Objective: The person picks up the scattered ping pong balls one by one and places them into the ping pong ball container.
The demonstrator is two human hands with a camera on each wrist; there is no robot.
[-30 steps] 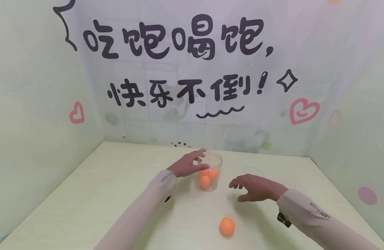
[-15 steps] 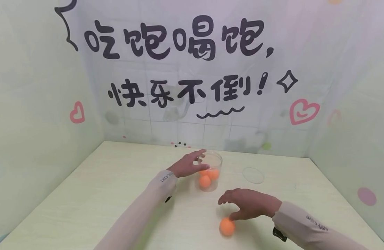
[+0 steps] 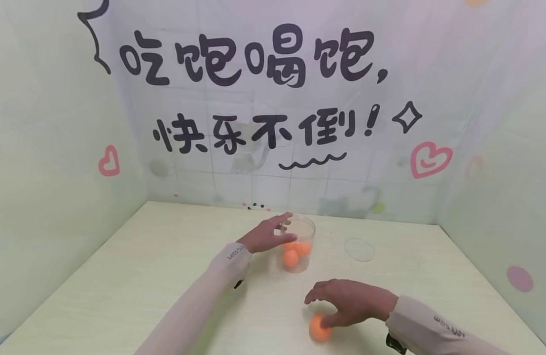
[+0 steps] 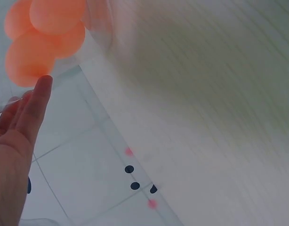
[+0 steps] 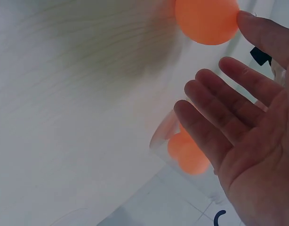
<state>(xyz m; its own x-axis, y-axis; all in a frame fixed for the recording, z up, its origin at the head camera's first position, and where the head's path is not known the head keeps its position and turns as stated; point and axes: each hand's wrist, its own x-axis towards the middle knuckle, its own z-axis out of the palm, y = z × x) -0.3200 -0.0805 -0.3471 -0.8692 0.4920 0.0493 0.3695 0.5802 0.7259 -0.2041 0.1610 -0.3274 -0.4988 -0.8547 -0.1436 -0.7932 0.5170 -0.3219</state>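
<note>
A clear jar (image 3: 303,228) stands upright toward the back of the table with several orange balls (image 3: 291,258) inside. My left hand (image 3: 268,234) holds the jar's near-left side, thumb in front and fingers reaching behind. In the left wrist view, a fingertip lies against the jar wall beside the balls (image 4: 29,59). One loose orange ball (image 3: 318,329), which looks like a ping-pong ball, lies on the table nearer me. My right hand (image 3: 354,301) is over it with the thumb at its side. The right wrist view shows that hand's other fingers (image 5: 215,113) extended, apart from the ball (image 5: 208,21).
A thin clear round lid (image 3: 359,249) lies flat to the right of the jar. The pale wooden table (image 3: 135,266) is enclosed by printed fabric walls (image 3: 273,187) at the back and both sides.
My right hand has moved from beside the lid toward me and slightly left, down to the loose ball, thumb now at it. The left hand stays at the jar.
</note>
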